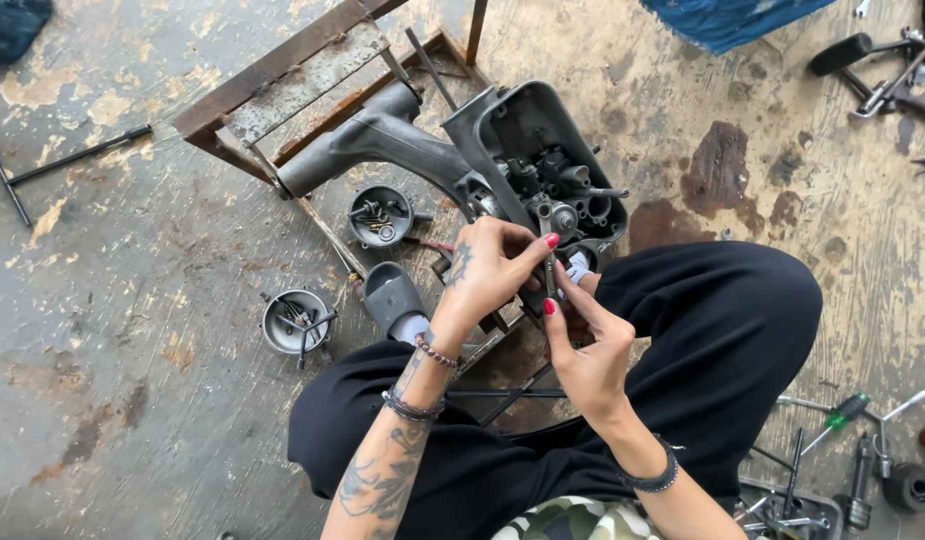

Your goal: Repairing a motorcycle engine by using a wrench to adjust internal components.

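Both your hands — left hand (487, 265), right hand (582, 345) — pinch a thin metal rod (549, 268) at frame centre, just below the engine case (542, 160). Loosen either pinch and the rod could drop under the rusty stand (282, 85) — hard to find there.

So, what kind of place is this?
Probably a repair workshop: an engine casing sits on a stained concrete floor, with a screwdriver and a T-wrench lying around.

A stained concrete floor (142, 400) carries a T-handle wrench (62, 165) and two round metal cups (295, 322).
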